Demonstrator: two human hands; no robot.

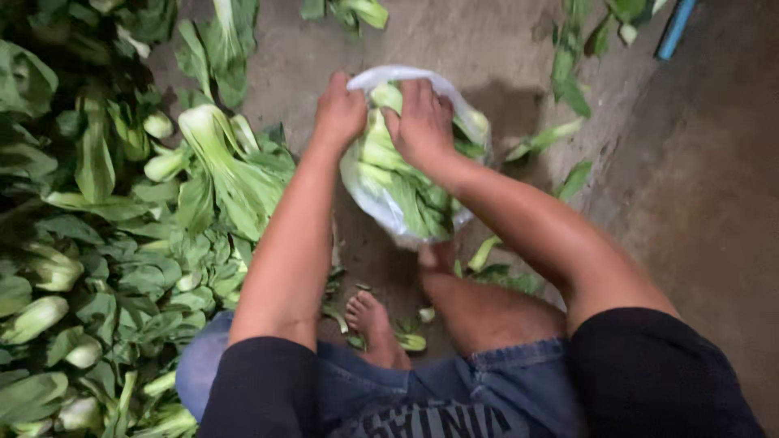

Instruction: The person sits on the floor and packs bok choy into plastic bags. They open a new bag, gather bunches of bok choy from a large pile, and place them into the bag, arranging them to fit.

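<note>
A clear plastic bag [381, 207] stuffed with green leafy vegetables with pale stalks [406, 191] stands on the concrete floor in front of me. My left hand [339, 109] grips the bag's upper left rim. My right hand [422, 122] presses down on the vegetables at the bag's mouth, fingers curled over the stalks. Both forearms reach forward from black sleeves. I am crouched, bare feet just under the bag.
A large heap of loose leafy greens [97, 243] covers the floor on the left. Scattered leaves [568, 73] lie at the upper right and around my feet [373, 320]. A blue stick [676, 28] lies at the top right. Bare concrete [698, 203] stretches to the right.
</note>
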